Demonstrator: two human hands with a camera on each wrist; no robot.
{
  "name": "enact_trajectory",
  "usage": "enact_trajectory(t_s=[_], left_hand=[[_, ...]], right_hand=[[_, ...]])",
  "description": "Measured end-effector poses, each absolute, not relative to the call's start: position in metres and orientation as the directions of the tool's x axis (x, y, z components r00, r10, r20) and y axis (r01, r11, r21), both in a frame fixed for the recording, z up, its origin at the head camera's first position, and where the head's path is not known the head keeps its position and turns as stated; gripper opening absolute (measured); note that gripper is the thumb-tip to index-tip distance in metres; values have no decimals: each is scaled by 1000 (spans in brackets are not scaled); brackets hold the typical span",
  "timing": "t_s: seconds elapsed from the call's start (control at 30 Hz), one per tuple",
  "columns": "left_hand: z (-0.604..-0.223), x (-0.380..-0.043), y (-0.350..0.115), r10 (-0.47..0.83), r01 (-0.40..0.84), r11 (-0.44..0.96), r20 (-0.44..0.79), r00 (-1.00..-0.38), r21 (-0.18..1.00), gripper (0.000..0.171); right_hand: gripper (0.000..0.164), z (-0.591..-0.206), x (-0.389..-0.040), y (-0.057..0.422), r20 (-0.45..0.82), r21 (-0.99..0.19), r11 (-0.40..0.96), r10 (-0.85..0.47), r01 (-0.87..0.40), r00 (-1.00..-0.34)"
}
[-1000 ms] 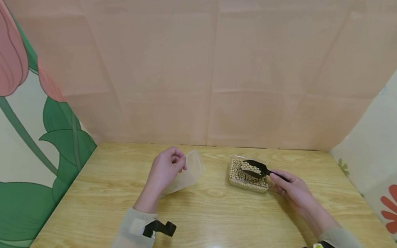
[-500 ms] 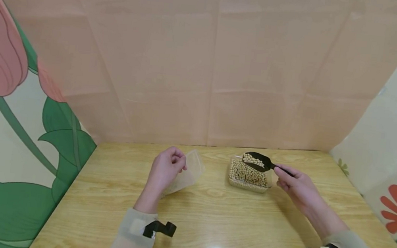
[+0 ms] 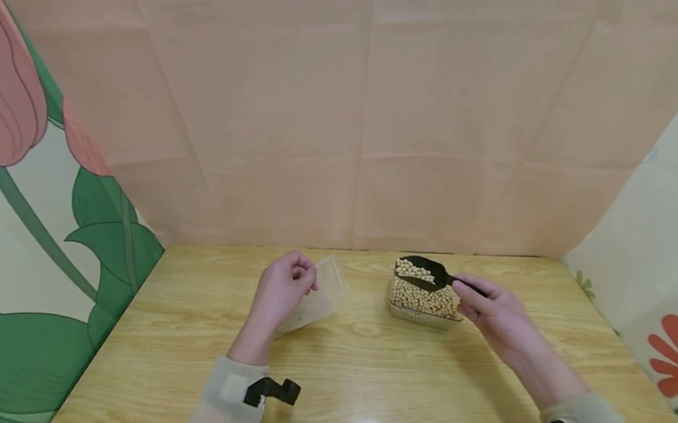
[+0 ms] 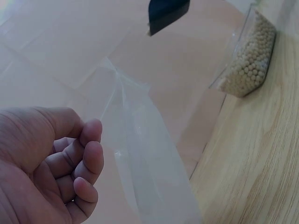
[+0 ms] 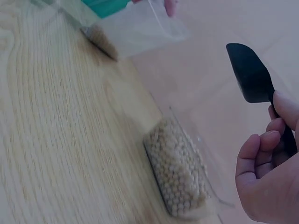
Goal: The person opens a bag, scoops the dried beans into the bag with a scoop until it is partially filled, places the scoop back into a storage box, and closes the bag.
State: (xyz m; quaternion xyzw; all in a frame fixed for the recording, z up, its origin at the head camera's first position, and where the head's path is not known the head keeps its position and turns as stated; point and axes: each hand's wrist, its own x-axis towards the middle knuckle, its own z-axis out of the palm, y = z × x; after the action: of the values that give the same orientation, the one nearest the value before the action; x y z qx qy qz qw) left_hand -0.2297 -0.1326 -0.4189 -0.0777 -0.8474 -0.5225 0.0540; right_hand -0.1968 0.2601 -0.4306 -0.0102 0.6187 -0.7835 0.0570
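Left grip (image 3: 287, 285): fingers curled and drawn together, pinching the upper edge of a translucent bag (image 3: 326, 297); the exact point of contact is hard to make out.
Right grip (image 3: 497, 315): thumb and fingers clamped on the handle of a black scoop (image 3: 443, 278).
Scoop: carries a heap of beans (image 3: 416, 271); raised apart from the container in the right wrist view, overlapping its far left part in the head view; whether it is directly above cannot be told.
Container (image 3: 426, 320): clear, rectangular, filled with the same beans, standing on the desk (image 3: 353, 383) between the two hands, nearer the right.
Bag: beside the left hand, its lower end on the desk; the right wrist view shows some brownish contents at its bottom, too blurred to tell grain from grain.
Hidden: part of the bag behind the left hand; the end of the scoop's handle inside the right grip.
Cut off: the scoop at the top of the left wrist view, its load out of sight there.
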Motion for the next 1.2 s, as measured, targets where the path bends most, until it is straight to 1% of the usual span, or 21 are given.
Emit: enact_trajectory(t_s=[0.2,0.33,0.4,0.57,0.73,1.03,1.2], left_hand=[[-418,-229,-133,77,184,442,167,-983,878,7],[-419,-230,-133,78,190,439,173,-982,878,7],[-419,-229,-133,79,194,438,177,-981,878,7],[-419,-229,-133,81,200,430,183,-980,880,7],[-419,-229,-133,80,202,433,186,-979,878,7],[-418,-229,-132,76,199,433,185,-980,879,7],[-418,-230,-132,77,205,433,191,-979,878,7]], right_hand=[[14,-424,-197,241,-58,-985,-154,-98,73,-993],[15,-422,-198,228,-71,-986,-141,-100,84,-992],[16,-422,-199,221,-75,-987,-132,-105,89,-992],[22,-424,-202,205,-76,-995,-59,-112,83,-991],[23,-427,-205,190,-79,-996,-29,-98,82,-992],[44,-434,-213,167,-81,-996,35,-73,79,-994],[50,-431,-214,159,-88,-991,106,-75,79,-993]])
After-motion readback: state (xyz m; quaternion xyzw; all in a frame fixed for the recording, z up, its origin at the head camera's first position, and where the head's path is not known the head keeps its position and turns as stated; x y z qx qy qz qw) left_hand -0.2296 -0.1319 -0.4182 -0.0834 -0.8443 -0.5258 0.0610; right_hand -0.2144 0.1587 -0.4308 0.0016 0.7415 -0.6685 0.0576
